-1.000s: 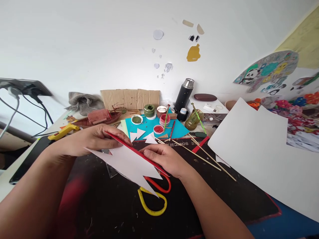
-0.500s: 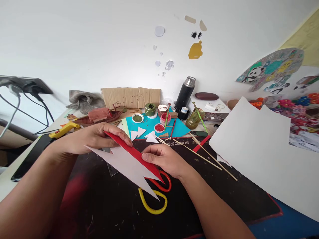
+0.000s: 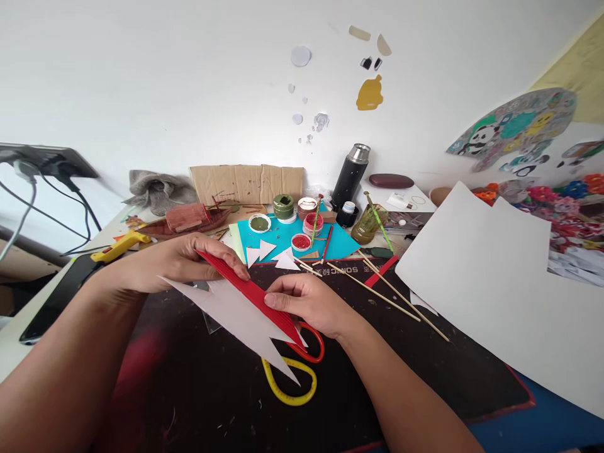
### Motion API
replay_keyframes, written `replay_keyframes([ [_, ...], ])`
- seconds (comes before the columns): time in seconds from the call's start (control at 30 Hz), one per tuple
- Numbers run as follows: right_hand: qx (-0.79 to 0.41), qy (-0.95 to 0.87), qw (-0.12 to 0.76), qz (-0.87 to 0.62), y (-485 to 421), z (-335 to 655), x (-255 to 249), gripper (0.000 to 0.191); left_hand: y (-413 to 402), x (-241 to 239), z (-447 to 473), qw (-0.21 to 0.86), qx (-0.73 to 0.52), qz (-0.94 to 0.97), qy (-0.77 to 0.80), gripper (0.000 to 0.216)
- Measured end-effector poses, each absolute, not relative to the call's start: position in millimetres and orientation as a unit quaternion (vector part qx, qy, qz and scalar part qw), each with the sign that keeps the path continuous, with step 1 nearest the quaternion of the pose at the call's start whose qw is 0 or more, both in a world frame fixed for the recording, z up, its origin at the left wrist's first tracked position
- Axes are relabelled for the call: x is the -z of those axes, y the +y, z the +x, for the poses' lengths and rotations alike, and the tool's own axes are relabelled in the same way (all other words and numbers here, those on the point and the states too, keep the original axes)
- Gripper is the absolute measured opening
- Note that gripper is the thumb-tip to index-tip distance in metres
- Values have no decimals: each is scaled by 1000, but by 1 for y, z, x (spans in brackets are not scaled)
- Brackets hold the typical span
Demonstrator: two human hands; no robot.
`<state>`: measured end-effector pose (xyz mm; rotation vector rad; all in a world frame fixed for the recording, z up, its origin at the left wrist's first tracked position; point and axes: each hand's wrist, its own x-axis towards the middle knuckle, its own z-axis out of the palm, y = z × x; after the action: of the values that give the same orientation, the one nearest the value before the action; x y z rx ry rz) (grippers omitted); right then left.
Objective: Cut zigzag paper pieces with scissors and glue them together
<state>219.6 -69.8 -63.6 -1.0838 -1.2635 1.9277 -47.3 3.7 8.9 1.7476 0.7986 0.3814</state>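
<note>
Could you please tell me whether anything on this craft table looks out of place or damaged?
Nothing looks spilled or broken. The scissors lie half hidden under the white paper and red strip held by the left hand and right hand; only their handles show. Wooden skewers lie scattered across the scrap-flecked black mat.

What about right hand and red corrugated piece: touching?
Touching. Head view: right hand pinches the red corrugated piece near its lower end, no gap.
</note>
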Motion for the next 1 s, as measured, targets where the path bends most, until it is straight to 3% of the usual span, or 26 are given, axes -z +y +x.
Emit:
replay_keyframes([
  [0.6,-728,-466,293,-408,-70,217,66,60,5,-11,-49,561,-136,739,348,19],
  [0.83,-728,-453,321,-402,-70,218,69,55,7,-2,-57,575,-228,643,451,45],
  [1.0,-720,-393,404,-404,-68,217,69,53,15,13,-66,613,-323,584,423,72],
])
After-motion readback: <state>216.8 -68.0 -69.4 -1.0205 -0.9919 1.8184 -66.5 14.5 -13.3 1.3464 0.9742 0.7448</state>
